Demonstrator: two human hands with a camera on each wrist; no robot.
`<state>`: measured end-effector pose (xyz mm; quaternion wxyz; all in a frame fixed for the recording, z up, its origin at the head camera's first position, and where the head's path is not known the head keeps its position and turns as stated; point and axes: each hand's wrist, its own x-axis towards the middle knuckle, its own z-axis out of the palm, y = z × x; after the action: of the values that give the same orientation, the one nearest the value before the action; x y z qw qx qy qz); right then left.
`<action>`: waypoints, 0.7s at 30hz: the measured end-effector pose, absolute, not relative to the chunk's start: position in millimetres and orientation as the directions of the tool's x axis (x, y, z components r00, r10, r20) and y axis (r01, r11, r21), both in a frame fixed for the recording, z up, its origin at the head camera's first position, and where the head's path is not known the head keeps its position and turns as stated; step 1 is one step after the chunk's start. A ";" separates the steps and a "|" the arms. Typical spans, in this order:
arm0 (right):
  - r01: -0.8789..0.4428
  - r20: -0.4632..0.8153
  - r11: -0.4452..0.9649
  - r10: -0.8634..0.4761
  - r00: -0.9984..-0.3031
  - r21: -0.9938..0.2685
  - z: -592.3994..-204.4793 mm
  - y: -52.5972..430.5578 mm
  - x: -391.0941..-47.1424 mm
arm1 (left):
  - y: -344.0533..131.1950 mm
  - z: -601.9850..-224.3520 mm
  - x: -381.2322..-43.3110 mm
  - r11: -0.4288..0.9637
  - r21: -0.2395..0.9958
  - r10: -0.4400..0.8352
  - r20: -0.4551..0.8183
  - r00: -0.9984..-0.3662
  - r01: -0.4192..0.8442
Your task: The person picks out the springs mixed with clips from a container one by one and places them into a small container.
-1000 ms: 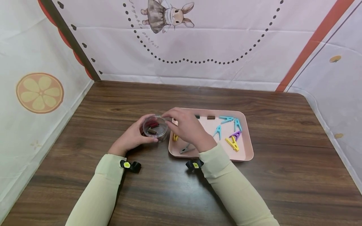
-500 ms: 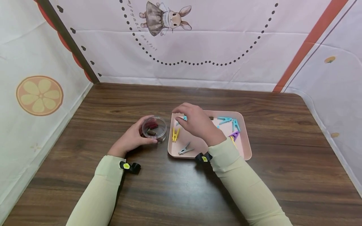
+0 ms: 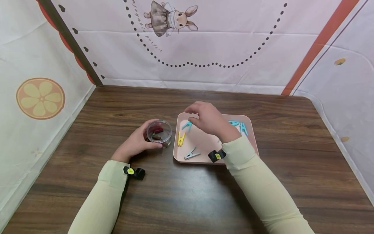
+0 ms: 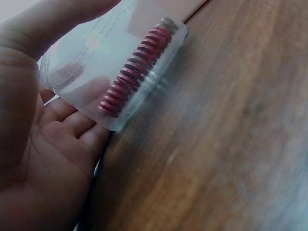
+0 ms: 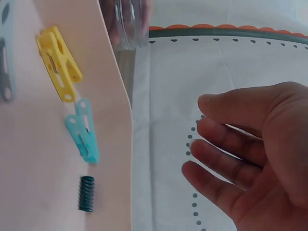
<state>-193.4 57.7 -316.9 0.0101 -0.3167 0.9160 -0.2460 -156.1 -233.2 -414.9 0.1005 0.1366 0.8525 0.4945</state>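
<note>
My left hand [image 3: 135, 143] holds a clear plastic jar [image 3: 167, 142] by its side, thumb and fingers wrapped around it. Inside lie a red coil spring [image 3: 158, 130] and a brownish coil spring [image 3: 156, 137]; the left wrist view shows the red spring [image 4: 137, 70] through the wall. My right hand [image 3: 207, 118] hovers over the far side of the pink tray [image 3: 201, 141], fingers loosely bent and holding nothing in the right wrist view. Near it in the tray are a dark green spring [image 5: 86, 194], a light blue clothespin [image 5: 83, 131] and a yellow clothespin [image 5: 58, 63].
A grey clothespin [image 3: 192, 154] lies at the tray's near left. Light blue clothespins [image 3: 243, 129] sit at its far right, partly behind my right forearm. The brown wooden table [image 3: 163, 195] meets a printed fabric wall [image 3: 219, 48] at the back.
My right hand has drawn away from the jar's rim and moved right over the tray, uncovering the clothespins on its left. The left hand keeps its hold on the jar.
</note>
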 end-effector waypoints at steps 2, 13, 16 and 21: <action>-0.565 0.118 0.679 -0.586 -0.802 -0.468 -314.2 59.5 -196.7 | -233.3 -415.0 -156.4 0.461 0.877 0.338 -0.029 -0.941 0.139; -0.484 0.011 0.726 -0.549 -0.835 -0.489 -314.4 67.1 -209.9 | -234.3 -415.4 -156.0 0.464 0.877 0.330 -0.039 -0.943 0.126; -0.483 -0.006 0.735 -0.552 -0.834 -0.477 -316.3 68.5 -213.1 | -234.3 -415.9 -156.0 0.464 0.877 0.328 -0.040 -0.944 0.124; -0.476 -0.034 0.745 -0.553 -0.832 -0.468 -320.4 70.0 -217.6 | -234.5 -418.2 -157.7 0.433 0.888 0.349 -0.009 -0.937 0.152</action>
<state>-217.6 70.0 -320.4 0.0856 -0.2765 0.9301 -0.2259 -157.7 -234.5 -418.2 0.0961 0.1488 0.8411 0.5111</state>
